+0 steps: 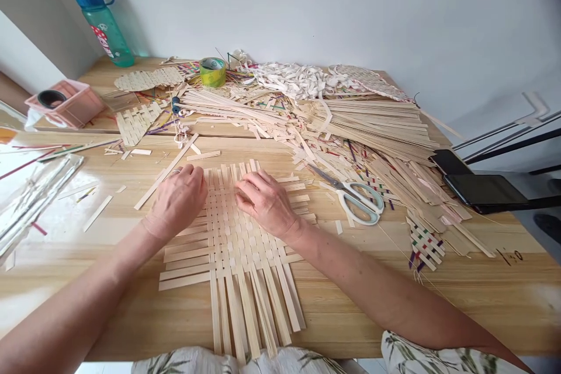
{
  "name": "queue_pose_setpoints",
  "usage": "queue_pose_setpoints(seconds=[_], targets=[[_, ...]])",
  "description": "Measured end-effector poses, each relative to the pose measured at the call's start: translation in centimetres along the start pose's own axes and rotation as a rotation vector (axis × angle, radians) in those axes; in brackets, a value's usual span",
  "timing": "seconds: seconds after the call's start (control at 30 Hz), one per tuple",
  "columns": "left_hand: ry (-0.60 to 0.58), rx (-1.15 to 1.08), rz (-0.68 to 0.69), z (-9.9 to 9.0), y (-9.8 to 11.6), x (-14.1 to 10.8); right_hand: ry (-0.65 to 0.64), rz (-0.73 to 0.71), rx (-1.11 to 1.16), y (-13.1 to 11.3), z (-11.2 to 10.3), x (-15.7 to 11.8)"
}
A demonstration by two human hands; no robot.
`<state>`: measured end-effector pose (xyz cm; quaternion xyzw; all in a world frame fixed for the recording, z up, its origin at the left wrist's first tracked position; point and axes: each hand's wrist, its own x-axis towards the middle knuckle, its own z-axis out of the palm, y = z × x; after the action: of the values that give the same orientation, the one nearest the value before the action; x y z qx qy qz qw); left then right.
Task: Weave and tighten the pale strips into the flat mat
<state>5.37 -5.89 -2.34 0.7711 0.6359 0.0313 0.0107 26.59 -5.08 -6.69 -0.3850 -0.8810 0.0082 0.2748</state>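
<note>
A partly woven mat of pale, flat wooden strips lies on the table in front of me. Its loose strip ends fan out toward me and to both sides. My left hand is closed at the mat's far left edge, its fingertips pinching the strips there. On the far right part of the weave rests my right hand, with thumb and fingers bent together on a strip. The exact strip under each set of fingertips is partly hidden. White-handled scissors lie to the right of the mat, blades pointing away and left.
Bundled loose strips and scraps cover the back of the table. Around them are yellow tape, a blue-green bottle, a pink basket and a small woven piece. A dark phone sits at right.
</note>
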Motion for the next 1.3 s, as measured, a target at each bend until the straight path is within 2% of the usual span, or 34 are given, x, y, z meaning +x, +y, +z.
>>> queue_pose_setpoints(seconds=[0.1,0.27,0.4,0.6,0.73,0.83,0.9,1.0,1.1,1.3], targets=[[-0.113,-0.070,-0.007,-1.0,-0.8,0.3,0.008,-0.013,0.002,0.0,0.0,0.0],[-0.311,-0.388,-0.010,-2.0,-2.1,1.1,0.024,-0.053,-0.002,0.0,0.2,0.0],[-0.373,-0.486,-0.075,-2.2,-2.6,1.4,0.036,-0.070,0.000,0.1,0.3,-0.1],[-0.319,-0.311,-0.069,-1.9,-3.3,1.2,0.084,-0.083,0.020,0.2,0.5,-0.1],[-0.095,-0.143,0.034,-1.5,-3.0,0.7,0.115,-0.123,0.018,0.2,0.7,-0.1],[0.064,-0.173,0.154,-0.9,-1.4,0.1,0.107,-0.106,0.014,0.1,0.6,0.0],[0.079,-0.174,0.195,-0.2,0.0,-0.2,0.094,-0.081,0.017,0.1,0.4,0.1],[0.078,-0.027,0.135,0.7,1.2,-0.5,0.076,-0.043,0.027,0.0,0.2,0.1],[0.094,0.026,0.103,1.1,1.3,-0.4,0.052,-0.023,0.031,0.1,0.0,0.1],[0.078,-0.096,0.101,0.8,0.7,-0.1,0.021,-0.021,0.021,0.1,0.0,0.2]])
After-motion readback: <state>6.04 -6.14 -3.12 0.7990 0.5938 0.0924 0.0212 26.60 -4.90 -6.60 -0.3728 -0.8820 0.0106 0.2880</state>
